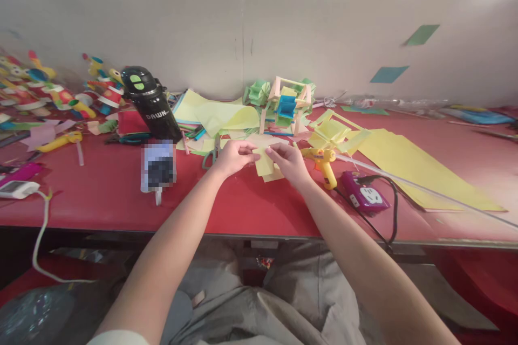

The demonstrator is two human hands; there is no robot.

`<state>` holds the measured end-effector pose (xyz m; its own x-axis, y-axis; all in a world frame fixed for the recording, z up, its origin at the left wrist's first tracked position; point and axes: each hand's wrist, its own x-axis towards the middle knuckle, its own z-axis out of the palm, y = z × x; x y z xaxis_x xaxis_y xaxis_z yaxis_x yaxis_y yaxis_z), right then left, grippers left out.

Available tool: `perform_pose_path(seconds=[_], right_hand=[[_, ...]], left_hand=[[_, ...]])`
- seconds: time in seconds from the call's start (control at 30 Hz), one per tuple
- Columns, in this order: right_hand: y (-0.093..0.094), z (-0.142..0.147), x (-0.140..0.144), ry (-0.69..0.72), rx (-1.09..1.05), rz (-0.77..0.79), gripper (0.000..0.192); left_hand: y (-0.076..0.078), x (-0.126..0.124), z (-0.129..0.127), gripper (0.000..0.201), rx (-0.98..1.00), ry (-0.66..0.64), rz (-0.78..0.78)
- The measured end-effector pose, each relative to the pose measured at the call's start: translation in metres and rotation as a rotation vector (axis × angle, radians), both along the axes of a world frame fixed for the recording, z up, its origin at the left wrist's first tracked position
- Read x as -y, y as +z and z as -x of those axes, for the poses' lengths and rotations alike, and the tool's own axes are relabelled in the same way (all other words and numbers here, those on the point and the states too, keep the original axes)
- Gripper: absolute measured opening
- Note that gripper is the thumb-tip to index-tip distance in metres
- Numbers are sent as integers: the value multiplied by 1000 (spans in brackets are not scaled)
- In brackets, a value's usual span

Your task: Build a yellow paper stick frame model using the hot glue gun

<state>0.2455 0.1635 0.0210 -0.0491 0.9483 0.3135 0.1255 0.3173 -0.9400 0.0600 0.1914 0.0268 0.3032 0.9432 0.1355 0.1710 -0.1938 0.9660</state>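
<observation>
Red table [101,194] spans the whole width, grey partition wall [202,32] behind it. All positions below are relative to the small yellow paper piece [265,164], which sits just above the table near its front-middle. Large yellow paper sheet [404,167] lies flat to the right of it, running out toward the table's right end, with a thin clear rod [424,190] crossing that sheet diagonally. Pale yellow-green sheets [218,116] are piled behind and left of it. Black bottle [151,105] leans behind-left, well apart; a blurred-out device [158,167] stands left of it, near the left forearm. Stick-frame model with green and blue paper fans [283,105] stands directly behind it, close, with a folded yellow paper pinwheel [334,132] behind-right. Colourful toy figures [60,94] are far left against the wall. Purple power strip [364,197] sits right and slightly nearer the table edge, black cable running off the front. Yellow glue gun [324,164] lies just right of it, almost touching the right wrist, so it crowds that side. Green-handled scissors [212,155] lie just left-behind, next to the left hand. Left hand [234,157] pinches the piece's left edge, right hand [289,163] pinches its right edge; both are closed on it, fingertips close together, a second pale scrap [275,176] under them on the table.
</observation>
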Motion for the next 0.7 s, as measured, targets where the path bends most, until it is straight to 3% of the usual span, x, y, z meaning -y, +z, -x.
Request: perform_pose_path(seconds=[0.4, 0.57, 0.7], right_hand=[[-1, -1, 1, -57, 13, -20, 39], [1, -4, 1, 9, 144, -12, 42], [-2, -7, -2, 11, 273, -72, 44]], left_hand=[[6, 4, -5, 33, 88, -68, 165], [8, 4, -4, 26, 145, 1, 144], [7, 4, -2, 24, 79, -91, 146]])
